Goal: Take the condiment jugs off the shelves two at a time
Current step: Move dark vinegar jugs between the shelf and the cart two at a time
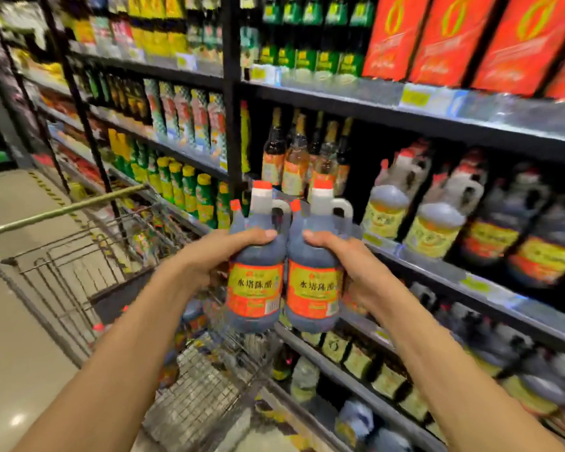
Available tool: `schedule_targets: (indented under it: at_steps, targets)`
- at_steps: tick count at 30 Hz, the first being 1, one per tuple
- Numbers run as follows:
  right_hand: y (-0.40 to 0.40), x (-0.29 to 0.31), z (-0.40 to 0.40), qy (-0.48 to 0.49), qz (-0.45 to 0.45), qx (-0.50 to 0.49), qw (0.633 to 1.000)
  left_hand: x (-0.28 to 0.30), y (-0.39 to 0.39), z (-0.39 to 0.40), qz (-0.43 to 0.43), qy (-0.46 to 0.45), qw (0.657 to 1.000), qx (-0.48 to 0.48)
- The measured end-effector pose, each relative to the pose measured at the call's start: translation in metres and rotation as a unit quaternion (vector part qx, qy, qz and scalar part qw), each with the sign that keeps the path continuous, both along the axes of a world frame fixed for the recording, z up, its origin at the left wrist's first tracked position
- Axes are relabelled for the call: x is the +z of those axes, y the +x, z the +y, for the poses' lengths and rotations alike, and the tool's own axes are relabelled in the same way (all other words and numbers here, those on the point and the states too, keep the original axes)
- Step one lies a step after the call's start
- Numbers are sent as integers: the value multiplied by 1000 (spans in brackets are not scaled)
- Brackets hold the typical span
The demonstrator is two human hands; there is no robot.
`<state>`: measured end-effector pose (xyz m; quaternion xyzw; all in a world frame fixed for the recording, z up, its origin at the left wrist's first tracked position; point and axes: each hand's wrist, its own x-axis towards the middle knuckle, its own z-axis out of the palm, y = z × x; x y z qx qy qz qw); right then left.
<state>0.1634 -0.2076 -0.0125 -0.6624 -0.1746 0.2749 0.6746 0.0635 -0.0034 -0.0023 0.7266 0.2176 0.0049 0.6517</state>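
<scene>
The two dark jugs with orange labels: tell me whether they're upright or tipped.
Upright. The left dark jug with the orange label and the right one have red caps on top, side by side.

Both jugs [253, 256] were dark brown with red caps, orange-yellow labels; boxes [444, 37] red, motif blurred, probably yellow-green.

A tall black metal shelving unit [232, 93] with grey shelf edges fills the right side and recedes to the left. Below and left of it stands a silver wire shopping trolley [79, 265] on a glossy beige tiled floor [10, 353], which catches a bright glare of overhead light.
</scene>
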Motion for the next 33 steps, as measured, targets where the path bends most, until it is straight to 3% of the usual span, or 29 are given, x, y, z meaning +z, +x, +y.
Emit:
schedule_targets:
  at_steps: [13,21,33]
  targets:
    - [15,31,-228,19,-31,-249,968,36,129,-202,-40,17,966,-255]
    - [53,27,-307,8,8,-327,945,36,195,-294,3,-24,959,-281]
    - [108,29,-318,11,13,-327,945,40,255,-308,-11,-14,963,-267]
